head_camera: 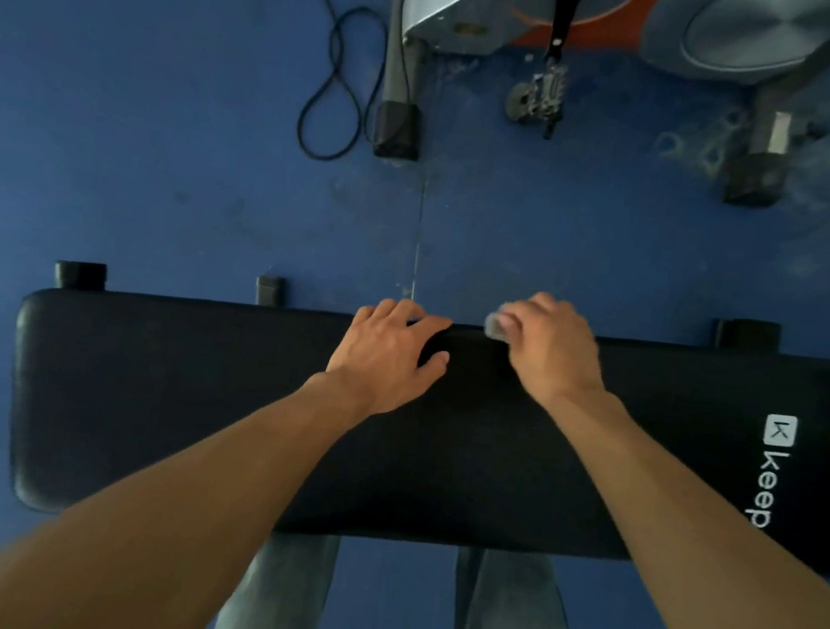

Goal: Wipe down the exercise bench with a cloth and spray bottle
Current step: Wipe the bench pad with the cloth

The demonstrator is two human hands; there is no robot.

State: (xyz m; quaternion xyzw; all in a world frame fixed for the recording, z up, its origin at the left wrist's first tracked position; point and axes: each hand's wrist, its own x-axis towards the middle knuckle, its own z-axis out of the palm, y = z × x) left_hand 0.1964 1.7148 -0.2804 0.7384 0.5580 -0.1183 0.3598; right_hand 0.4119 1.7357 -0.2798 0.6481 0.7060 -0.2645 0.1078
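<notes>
Black bench (188, 408): left hand (388, 357) spread flat on top; right hand (547, 348) pinches blurred pale object (496, 325).

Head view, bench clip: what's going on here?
A person stands over a black padded bench on a blue floor. The left hand rests on the pad by its far edge, fingers spread. The right hand grips a small pale wad, too blurred to be sure but probably the cloth, at that same far edge. No spray bottle is in view.

Dim, bluish light; soft focus throughout; wide-angle bending at edges.
</notes>
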